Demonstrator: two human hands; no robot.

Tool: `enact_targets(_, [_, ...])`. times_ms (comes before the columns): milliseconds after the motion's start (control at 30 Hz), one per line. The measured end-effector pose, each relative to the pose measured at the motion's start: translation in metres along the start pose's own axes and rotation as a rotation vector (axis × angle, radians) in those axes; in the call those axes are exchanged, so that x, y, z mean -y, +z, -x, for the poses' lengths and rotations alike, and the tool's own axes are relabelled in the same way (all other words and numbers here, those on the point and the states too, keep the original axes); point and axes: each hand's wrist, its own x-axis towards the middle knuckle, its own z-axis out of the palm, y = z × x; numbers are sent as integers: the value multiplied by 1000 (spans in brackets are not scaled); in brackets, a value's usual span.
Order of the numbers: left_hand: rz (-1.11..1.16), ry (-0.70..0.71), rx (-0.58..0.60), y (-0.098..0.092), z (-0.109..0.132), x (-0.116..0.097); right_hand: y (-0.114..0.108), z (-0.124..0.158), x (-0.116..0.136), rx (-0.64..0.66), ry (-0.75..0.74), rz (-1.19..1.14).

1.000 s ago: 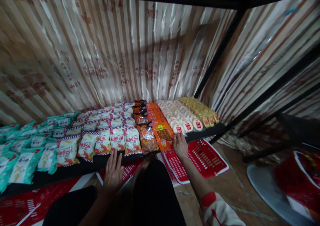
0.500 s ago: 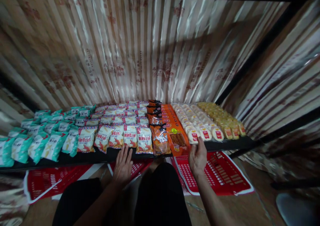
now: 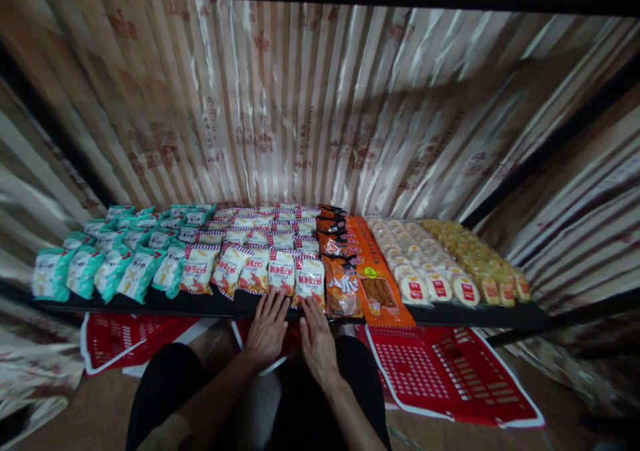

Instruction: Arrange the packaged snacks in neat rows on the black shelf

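Side by side, both hands rest at the front edge of a black shelf (image 3: 435, 315). My left hand (image 3: 269, 326), fingers extended, touches the lower edge of a white snack bag (image 3: 281, 271) with red print. Just right of it, my right hand (image 3: 317, 341) has its fingers stretched against the bottom of the neighbouring white bag (image 3: 309, 279). Neither hand grips a bag. Orange-brown packs (image 3: 343, 284) and a flat orange pack (image 3: 377, 288) lie to the right of the hands.
Teal bags (image 3: 53, 274) fill the shelf's left end. Round white packs (image 3: 415, 290) and yellowish packs (image 3: 490, 288) stand at the right. Red baskets (image 3: 415, 371) sit below the shelf. A striped curtain (image 3: 280, 104) hangs behind, with black frame bars (image 3: 550, 151) around.
My right hand has moved left, from the round white packs to the white bags beside my left hand. The view has shifted, so the shelf shows further right.
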Motion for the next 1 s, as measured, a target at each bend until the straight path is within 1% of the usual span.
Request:
enact_targets(133, [32, 2, 47, 2, 1, 9, 5, 0, -4, -25, -4, 12])
enact_targets(267, [79, 11, 87, 2, 1, 14, 10, 1, -5, -11, -1, 39])
enact_targets(500, [138, 5, 156, -4, 2, 13, 23, -2, -5, -54, 13, 76])
enact_targets(633, [166, -12, 174, -6, 4, 11, 24, -3, 3, -81, 9, 92])
enact_targets(767, [201, 4, 187, -6, 6, 11, 29, -2, 13, -116, 52, 74])
enact_targets(900, [245, 9, 187, -9, 5, 14, 40, -2, 13, -80, 87, 35])
enact_targets(967, [263, 18, 187, -13, 5, 16, 44, -3, 11, -67, 105, 34])
enact_targets(1000, [272, 23, 190, -16, 5, 17, 44, -4, 11, -80, 113, 39])
